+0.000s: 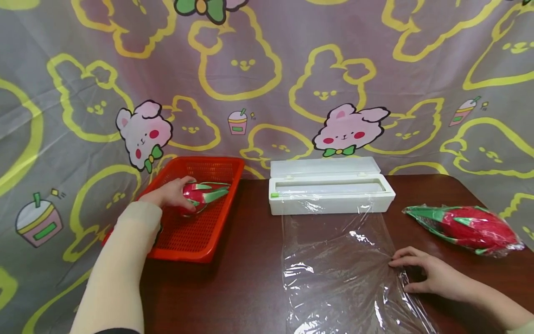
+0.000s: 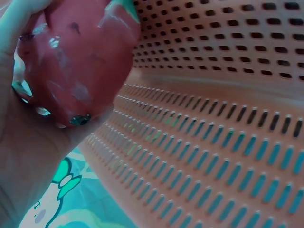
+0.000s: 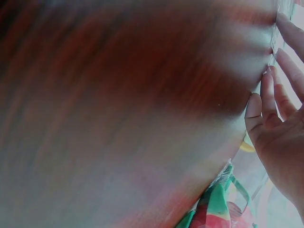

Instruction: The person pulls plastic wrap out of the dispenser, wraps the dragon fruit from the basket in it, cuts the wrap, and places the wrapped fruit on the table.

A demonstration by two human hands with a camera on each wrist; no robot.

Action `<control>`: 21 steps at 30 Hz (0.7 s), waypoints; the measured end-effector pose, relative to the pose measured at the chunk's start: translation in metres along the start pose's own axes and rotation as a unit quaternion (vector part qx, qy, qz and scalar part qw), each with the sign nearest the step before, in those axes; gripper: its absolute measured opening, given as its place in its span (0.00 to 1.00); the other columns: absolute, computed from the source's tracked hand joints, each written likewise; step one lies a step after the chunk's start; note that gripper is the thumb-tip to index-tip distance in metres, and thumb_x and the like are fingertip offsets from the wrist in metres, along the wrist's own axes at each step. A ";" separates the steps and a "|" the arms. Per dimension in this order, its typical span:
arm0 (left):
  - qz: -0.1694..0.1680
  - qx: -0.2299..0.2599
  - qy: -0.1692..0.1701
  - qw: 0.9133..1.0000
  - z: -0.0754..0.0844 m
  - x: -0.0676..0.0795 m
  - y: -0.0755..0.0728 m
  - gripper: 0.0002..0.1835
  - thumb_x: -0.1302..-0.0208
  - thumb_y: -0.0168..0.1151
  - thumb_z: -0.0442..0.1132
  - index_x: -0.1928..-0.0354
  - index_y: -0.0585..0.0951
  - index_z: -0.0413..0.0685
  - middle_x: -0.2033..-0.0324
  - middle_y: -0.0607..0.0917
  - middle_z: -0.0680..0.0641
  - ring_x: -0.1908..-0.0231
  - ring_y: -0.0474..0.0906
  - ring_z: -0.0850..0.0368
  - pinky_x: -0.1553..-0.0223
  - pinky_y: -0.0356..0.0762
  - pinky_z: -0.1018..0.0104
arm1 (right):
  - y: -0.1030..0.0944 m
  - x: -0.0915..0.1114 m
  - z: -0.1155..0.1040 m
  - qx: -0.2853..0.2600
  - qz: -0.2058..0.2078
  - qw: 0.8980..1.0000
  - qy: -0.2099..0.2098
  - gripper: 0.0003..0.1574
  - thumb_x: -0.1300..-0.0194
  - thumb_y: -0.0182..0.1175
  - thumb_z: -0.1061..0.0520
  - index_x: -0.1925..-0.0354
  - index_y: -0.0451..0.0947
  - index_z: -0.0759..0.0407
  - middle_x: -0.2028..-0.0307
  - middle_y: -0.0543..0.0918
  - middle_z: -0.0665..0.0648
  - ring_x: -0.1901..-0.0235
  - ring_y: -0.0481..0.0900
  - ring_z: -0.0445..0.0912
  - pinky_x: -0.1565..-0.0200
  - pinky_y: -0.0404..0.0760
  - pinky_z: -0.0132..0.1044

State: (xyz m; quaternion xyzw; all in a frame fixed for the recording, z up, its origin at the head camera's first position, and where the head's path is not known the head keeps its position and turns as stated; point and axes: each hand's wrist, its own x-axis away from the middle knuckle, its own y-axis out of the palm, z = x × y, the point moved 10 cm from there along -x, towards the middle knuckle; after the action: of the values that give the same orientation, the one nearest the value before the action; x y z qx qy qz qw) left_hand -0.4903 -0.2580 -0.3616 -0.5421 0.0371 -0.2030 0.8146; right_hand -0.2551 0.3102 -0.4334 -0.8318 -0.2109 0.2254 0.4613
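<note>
In the head view my left hand (image 1: 172, 194) reaches into the red basket (image 1: 208, 254) and grips a dragon fruit (image 1: 194, 198), red with green tips. The left wrist view shows my fingers curled round this dragon fruit (image 2: 80, 61) beside the slotted basket wall (image 2: 213, 118). Clear plastic wrap (image 1: 338, 273) runs from a white dispenser box (image 1: 333, 204) over the table. At its right edge, my right hand (image 1: 434, 276) touches the film, with thumb and fingers apart. Seen from the right wrist, that hand (image 3: 280, 114) has its fingers fairly straight on the tabletop.
A second dragon fruit (image 1: 479, 229), covered in clear film, lies on the brown table (image 1: 246, 278) at the right. The dispenser's lid (image 1: 323, 168) is raised at the back. A patterned curtain (image 1: 267, 88) hangs behind the table.
</note>
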 end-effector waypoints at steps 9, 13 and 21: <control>0.074 0.022 0.010 0.997 0.021 0.027 -0.034 0.49 0.53 0.78 0.47 0.33 0.60 0.40 0.49 0.73 0.35 0.53 0.71 0.41 0.52 0.73 0.47 | 0.001 -0.002 -0.002 0.001 -0.004 1.000 -0.001 0.28 0.49 0.74 0.46 0.48 0.82 0.45 0.51 0.73 0.48 0.53 0.70 0.34 0.59 0.76 0.27; 0.102 0.040 0.011 0.994 0.034 0.042 -0.049 0.51 0.52 0.77 0.49 0.31 0.58 0.43 0.45 0.71 0.35 0.50 0.70 0.40 0.49 0.72 0.44 | 0.001 -0.003 -0.002 0.010 -0.006 1.000 0.004 0.29 0.50 0.74 0.45 0.48 0.81 0.44 0.51 0.73 0.48 0.53 0.70 0.34 0.59 0.76 0.28; 0.123 0.046 0.058 0.990 0.083 0.057 -0.068 0.50 0.53 0.78 0.51 0.30 0.61 0.49 0.43 0.70 0.39 0.47 0.67 0.42 0.50 0.73 0.45 | 0.000 -0.001 -0.002 0.012 -0.001 1.000 0.000 0.29 0.50 0.74 0.44 0.48 0.81 0.45 0.51 0.73 0.48 0.53 0.70 0.34 0.59 0.75 0.28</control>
State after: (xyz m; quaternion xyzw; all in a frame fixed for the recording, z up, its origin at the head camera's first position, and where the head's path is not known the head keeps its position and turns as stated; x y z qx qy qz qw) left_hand -0.4343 -0.2299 -0.2573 -0.4829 0.1408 -0.1339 0.8538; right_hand -0.2543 0.3080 -0.4326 -0.8260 -0.2094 0.2276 0.4712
